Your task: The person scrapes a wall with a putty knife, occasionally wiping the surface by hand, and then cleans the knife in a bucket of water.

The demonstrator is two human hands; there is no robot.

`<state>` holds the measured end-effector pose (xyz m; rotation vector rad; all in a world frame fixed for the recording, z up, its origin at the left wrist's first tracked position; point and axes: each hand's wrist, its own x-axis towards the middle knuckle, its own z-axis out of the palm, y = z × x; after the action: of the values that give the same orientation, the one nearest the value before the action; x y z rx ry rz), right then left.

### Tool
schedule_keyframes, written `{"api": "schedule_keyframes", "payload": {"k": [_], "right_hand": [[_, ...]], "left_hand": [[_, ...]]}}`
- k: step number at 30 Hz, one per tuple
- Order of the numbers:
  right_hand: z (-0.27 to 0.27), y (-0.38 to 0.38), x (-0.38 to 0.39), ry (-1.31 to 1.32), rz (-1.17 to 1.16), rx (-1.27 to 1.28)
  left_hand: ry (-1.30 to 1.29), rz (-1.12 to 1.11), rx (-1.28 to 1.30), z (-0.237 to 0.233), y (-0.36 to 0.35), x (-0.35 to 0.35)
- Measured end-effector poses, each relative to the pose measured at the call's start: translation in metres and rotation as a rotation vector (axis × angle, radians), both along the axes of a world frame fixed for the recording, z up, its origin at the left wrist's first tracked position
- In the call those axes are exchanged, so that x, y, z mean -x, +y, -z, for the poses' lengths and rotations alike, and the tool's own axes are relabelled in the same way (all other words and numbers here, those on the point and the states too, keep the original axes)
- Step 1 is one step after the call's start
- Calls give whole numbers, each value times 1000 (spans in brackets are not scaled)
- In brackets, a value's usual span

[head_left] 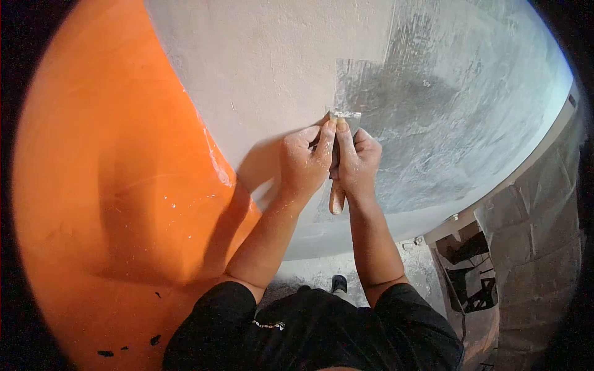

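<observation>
Both of my hands grip one scraper (336,196), a flat metal blade with a rounded handle pointing down toward me. My left hand (304,154) is closed on its left side, and my right hand (360,157) is closed on its right side. The two thumbs lie side by side on the blade, just below its top edge. That edge is against the wall (260,68), where the pale coating meets a darker grey, streaked area. White dust or paste marks my fingers.
A large orange surface (93,154) fills the left side, with white specks and small dark bits on it. Grey sheeting (535,235) hangs at the right, beside a dark opening (473,272). A dusty floor (322,269) shows below the wall.
</observation>
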<state>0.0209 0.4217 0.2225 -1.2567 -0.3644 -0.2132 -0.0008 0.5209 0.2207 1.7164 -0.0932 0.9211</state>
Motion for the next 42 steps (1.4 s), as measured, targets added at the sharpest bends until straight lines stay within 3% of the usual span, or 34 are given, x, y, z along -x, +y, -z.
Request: {"api": "schedule_keyframes", "payload": {"k": [8,15,17,24,29,32,35,38,40,42], "right_hand": [[-3,2,-1,-40,54,34],[-2,4,3,-23,31,-16],[-8,2,4,-15,31,-3],[-2,2,-2,5,33,27],[12,-3,2,13,61,83],[44,-13,15,-16,146,60],[84,-27,34,39,207,43],[120,-37,56,83,197,62],[151,-42,66,213,153,-28],[171,-61,78,358,49,44]], "left_hand": [[-98,23,88,-3,-5,-5],[8,33,119,-3,-4,1],[-82,-5,70,-10,-6,1],[2,-21,-32,-3,1,2],[-14,1,95,1,-12,10],[59,46,69,25,-28,30],[140,164,155,78,-38,34],[162,189,38,107,-41,50],[155,175,79,136,-50,52],[201,173,161,158,-60,52]]}}
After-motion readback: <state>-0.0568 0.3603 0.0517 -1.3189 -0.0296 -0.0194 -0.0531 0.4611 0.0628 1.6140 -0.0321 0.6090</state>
